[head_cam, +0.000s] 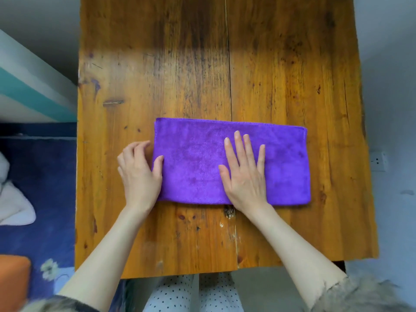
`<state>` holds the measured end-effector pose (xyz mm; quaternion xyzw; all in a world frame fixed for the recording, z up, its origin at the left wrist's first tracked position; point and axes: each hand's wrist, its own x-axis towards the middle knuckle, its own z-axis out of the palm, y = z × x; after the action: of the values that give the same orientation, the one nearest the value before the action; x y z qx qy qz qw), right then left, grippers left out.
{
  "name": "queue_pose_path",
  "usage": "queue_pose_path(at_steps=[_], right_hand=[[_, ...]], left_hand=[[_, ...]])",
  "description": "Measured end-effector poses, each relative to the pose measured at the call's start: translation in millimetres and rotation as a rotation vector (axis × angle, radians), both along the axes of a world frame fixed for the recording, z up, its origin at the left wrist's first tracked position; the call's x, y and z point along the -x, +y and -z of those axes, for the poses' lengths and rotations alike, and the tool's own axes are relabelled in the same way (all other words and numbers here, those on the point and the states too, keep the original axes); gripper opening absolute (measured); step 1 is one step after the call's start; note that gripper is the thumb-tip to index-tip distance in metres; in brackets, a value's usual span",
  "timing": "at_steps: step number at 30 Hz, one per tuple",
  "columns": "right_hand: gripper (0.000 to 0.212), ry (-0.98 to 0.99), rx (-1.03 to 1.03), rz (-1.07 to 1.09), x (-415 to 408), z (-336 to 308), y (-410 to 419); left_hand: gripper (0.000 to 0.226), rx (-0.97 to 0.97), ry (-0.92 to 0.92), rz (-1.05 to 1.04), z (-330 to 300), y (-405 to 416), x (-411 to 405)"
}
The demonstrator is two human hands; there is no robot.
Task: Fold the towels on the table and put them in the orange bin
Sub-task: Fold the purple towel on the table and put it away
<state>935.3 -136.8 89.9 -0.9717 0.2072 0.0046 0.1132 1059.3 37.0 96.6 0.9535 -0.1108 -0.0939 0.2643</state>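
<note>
A purple towel [195, 163] lies folded into a long rectangle across the middle of the wooden table [281, 75]. My right hand [244, 172] presses flat on its middle, fingers spread. At the towel's left end sits my left hand [139, 172]; its thumb touches the short edge and its fingers curl beside the edge on the wood. Whether those fingers pinch the cloth I cannot tell. An orange bin [12, 282] shows as a corner at the lower left, off the table.
A blue patterned cover [42, 199] with a white cloth [13, 206] on it lies left of the table. A wall socket [378, 162] is at the right. My knees [193, 293] are under the table's near edge.
</note>
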Motion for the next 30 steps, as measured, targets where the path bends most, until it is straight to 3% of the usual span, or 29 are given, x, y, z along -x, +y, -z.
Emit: queue_pose_path(at_steps=[4, 12, 16, 19, 26, 30], right_hand=[[0.056, 0.053, -0.017, 0.014, -7.1, 7.9, 32.5], [0.056, 0.121, 0.053, 0.029, -7.3, 11.8, 34.3], [0.057, 0.129, 0.061, 0.032, -7.7, 9.8, 35.8], [0.056, 0.127, 0.063, 0.038, -8.7, 9.5, 36.5], [0.057, 0.147, 0.09, 0.046, -9.3, 13.7, 36.7], [0.057, 0.125, 0.086, 0.039, -8.8, 17.8, 36.1]], left_hand=[[0.034, -0.108, 0.16, -0.13, -3.3, 2.0, -0.1], [0.025, -0.239, 0.346, -0.074, -15.2, -9.4, -18.3], [0.008, -0.158, 0.303, -0.053, -22.4, -8.6, -11.6], [0.011, -0.05, 0.341, -0.07, -22.9, -5.5, -8.2], [0.044, 0.223, 0.576, -0.141, -21.5, 6.5, -25.3], [0.033, 0.416, 0.772, -0.158, -32.5, 10.1, -25.6]])
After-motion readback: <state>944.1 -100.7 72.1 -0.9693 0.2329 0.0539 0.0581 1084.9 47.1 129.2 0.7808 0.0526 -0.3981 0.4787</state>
